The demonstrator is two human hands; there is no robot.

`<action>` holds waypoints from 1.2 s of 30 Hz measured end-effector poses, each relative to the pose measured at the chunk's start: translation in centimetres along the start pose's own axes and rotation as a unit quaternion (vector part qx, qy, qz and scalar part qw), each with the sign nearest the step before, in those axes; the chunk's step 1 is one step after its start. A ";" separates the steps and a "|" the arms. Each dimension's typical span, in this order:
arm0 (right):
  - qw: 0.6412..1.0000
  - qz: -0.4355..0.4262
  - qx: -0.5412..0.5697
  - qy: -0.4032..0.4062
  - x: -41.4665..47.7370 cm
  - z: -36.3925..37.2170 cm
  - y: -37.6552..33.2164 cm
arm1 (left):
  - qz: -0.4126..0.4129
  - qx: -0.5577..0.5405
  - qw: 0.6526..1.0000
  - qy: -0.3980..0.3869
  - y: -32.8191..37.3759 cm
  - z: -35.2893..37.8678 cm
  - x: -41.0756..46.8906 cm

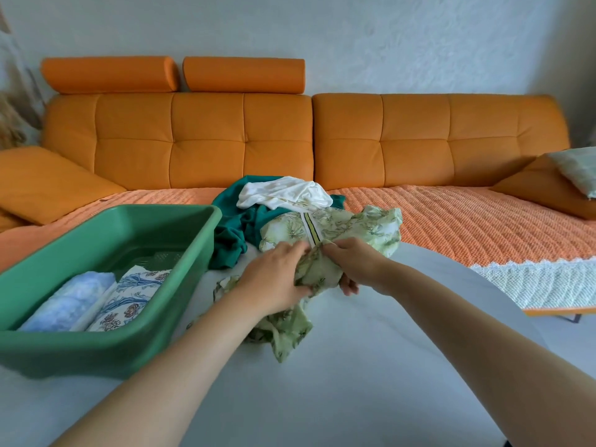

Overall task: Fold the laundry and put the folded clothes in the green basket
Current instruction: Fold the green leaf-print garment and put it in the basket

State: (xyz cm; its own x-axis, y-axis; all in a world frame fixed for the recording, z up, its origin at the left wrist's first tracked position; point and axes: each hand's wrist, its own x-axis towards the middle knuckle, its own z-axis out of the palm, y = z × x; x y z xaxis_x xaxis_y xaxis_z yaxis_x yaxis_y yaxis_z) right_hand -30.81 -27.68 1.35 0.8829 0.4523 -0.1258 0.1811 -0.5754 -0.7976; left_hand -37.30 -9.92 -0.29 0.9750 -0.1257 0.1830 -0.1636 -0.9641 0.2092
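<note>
White table (354,382) right under me, green basket (106,346) on its left holding a folded blue cloth (71,298) and a folded patterned cloth (129,295). Orange sofa (419,140) along the wall behind. Arms stretched out, left hand (274,279) and right hand (351,262) both clutching the crumpled green floral garment (364,227) mid-table, just beside the teal cloth (230,233) and white cloth (283,191).

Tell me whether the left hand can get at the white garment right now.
Probably not yet: the left hand grips the pale green garment. Once freed, likely yes; the white garment lies uncovered on the teal cloth.
</note>
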 end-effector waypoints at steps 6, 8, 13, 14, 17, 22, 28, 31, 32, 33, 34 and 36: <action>0.989 -0.099 0.107 0.017 -0.5 -1.4 0.2 | -0.072 -0.096 0.991 -0.052 -2.0 -1.8 0.4; 0.990 -0.133 0.016 0.054 0.2 -1.5 1.7 | -0.104 -0.104 0.988 -0.039 -3.4 -2.6 0.3; 0.953 -0.156 -0.222 0.138 1.8 -0.5 4.0 | -0.173 0.120 0.974 0.082 -5.4 -2.8 -0.2; 0.944 -0.165 -0.227 0.176 2.2 -0.3 4.2 | -0.146 0.132 0.974 0.112 -4.9 -2.6 -0.1; 0.928 -0.193 -0.227 0.225 3.1 0.0 4.5 | -0.002 0.041 0.982 0.186 -2.6 -2.7 0.0; 0.914 -0.150 -0.372 0.057 3.5 0.9 5.1 | -0.011 0.148 0.976 -0.158 -1.7 0.1 -0.3; 0.853 -0.090 -0.504 0.098 4.4 1.4 6.3 | -0.072 0.077 0.984 -0.143 -3.4 -0.8 -0.2; 0.950 -0.054 -0.286 0.116 4.4 0.8 5.5 | -0.075 0.052 0.995 -0.044 -4.0 -2.2 0.3; 0.968 -0.033 -0.222 0.112 4.4 0.5 5.2 | -0.079 0.077 0.993 -0.038 -4.1 -2.6 0.5; 0.976 -0.023 -0.182 0.117 4.2 0.1 4.6 | -0.093 0.103 0.990 -0.037 -4.2 -3.0 0.6; 0.980 -0.017 -0.158 0.121 3.8 -0.3 3.9 | -0.107 0.132 0.985 -0.033 -4.2 -3.3 0.6; 0.989 -0.005 -0.117 0.094 2.7 -0.7 2.6 | -0.124 0.200 0.972 -0.010 -4.2 -3.5 0.2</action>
State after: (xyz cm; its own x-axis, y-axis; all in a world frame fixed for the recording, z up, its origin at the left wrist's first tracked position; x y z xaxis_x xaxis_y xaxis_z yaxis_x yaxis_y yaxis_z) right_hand -27.62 -28.44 -0.64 0.9417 0.3364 0.0105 0.2655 -0.7234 -0.6373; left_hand -36.94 -5.05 2.26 0.9804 0.1205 0.1556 0.1437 -0.9786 -0.1471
